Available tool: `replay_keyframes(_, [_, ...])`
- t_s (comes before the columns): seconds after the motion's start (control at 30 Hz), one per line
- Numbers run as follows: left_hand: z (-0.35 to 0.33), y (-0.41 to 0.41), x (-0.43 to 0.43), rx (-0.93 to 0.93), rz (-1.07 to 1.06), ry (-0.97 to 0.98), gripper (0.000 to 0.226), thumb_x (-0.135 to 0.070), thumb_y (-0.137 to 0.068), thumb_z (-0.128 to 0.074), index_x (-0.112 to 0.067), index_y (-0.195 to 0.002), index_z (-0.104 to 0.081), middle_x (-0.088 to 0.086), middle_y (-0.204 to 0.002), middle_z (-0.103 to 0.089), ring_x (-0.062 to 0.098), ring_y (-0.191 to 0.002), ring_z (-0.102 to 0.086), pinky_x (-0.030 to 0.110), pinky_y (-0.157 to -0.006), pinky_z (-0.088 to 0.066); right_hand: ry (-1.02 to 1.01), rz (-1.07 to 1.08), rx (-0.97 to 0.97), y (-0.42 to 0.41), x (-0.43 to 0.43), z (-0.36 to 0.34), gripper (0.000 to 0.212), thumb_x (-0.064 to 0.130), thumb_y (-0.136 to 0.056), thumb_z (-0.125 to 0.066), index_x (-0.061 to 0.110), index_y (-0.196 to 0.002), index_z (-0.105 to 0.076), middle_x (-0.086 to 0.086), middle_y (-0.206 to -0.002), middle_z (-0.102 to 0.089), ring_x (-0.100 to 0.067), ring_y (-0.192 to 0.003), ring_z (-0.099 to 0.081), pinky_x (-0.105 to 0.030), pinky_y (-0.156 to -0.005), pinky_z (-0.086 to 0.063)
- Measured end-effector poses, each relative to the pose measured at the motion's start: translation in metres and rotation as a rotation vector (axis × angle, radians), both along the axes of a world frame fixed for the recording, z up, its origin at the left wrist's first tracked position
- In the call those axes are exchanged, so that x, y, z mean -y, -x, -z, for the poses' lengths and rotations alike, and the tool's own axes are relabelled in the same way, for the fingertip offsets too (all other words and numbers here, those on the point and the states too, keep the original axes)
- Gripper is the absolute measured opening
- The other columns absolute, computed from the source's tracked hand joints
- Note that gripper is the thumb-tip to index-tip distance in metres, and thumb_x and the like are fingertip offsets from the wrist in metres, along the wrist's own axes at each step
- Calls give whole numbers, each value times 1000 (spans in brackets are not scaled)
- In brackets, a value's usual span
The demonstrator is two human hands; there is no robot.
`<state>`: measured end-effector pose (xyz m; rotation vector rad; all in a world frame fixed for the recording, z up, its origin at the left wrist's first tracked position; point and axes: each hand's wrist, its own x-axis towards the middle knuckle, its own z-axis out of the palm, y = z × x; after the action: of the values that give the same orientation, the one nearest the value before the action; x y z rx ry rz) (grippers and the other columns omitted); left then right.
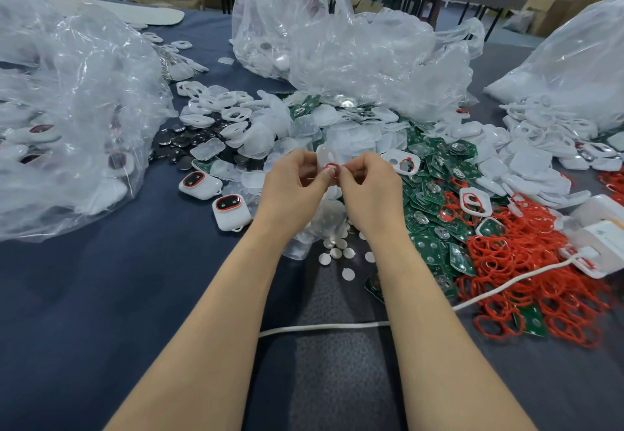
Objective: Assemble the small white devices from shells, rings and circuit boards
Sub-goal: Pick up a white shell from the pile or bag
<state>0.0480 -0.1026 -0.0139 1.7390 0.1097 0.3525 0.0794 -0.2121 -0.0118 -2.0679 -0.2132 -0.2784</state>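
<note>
Dark blue tabletop [101, 295], heaped with parts: green circuit boards [435, 160] and loose red rings [526, 262] at three o'clock of the hands, a clear bag [67, 76] at ten. Left hand [290, 179] and right hand [369, 186] pinch one white shell [324, 155] at centre, fingers [353, 169] on its red ring [331, 165].

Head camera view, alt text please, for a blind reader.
Left hand and right hand together pinch a white shell with a red ring over a blue table. Green circuit boards and red rings are heaped on the right; two finished devices lie left.
</note>
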Motion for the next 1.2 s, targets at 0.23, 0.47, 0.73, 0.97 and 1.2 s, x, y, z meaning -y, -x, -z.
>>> replay_keyframes(0.23, [2, -1, -5, -42, 26, 120, 7, -11, -92, -63, -17, -94, -61, 4, -89, -74, 13, -88, -71, 29, -85, -56, -149, -82, -191, -4, 5, -2, 16, 21, -88, -67, 21, -77, -56, -2, -73, -59, -12, -64, -52, -20, -63, -45])
replay_keyframes(0.47, [2, 0, -3, -72, 35, 241, 6, -8, -93, -61, -14, -95, -60, -3, -78, -73, 3, -75, -69, 17, -76, -55, 51, -54, 46, 0, 0, -3, 4, 13, -88, -64, 15, -84, -63, 6, -73, -60, -9, -67, -55, -12, -62, -42])
replay_keyframes(0.73, [1, -1, -2, -106, -83, 137, 19, -15, -100, -49, -23, -85, -57, 4, -87, -68, 21, -89, -68, 37, -84, -57, 192, -85, 151, 1, 0, -2, 5, 9, -92, -58, 7, -90, -62, -7, -86, -65, -20, -80, -57, -25, -72, -46])
replay_keyframes(0.97, [-1, -1, -1, -94, -82, 117, 20, -16, -100, -48, -28, -85, -55, 1, -89, -67, 18, -84, -68, 37, -82, -58, 194, -90, 148, 1, 2, -4, 7, 9, -93, -56, 5, -93, -62, -6, -88, -65, -19, -83, -58, -27, -75, -46])
replay_keyframes(1.2, [0, 3, 0, -66, -14, 136, 5, -21, -92, -64, -18, -93, -61, 0, -85, -75, 3, -81, -71, 21, -79, -56, 209, -102, 121, 1, 3, -5, 10, 6, -93, -54, 2, -95, -63, -10, -92, -67, -23, -87, -61, -35, -81, -48])
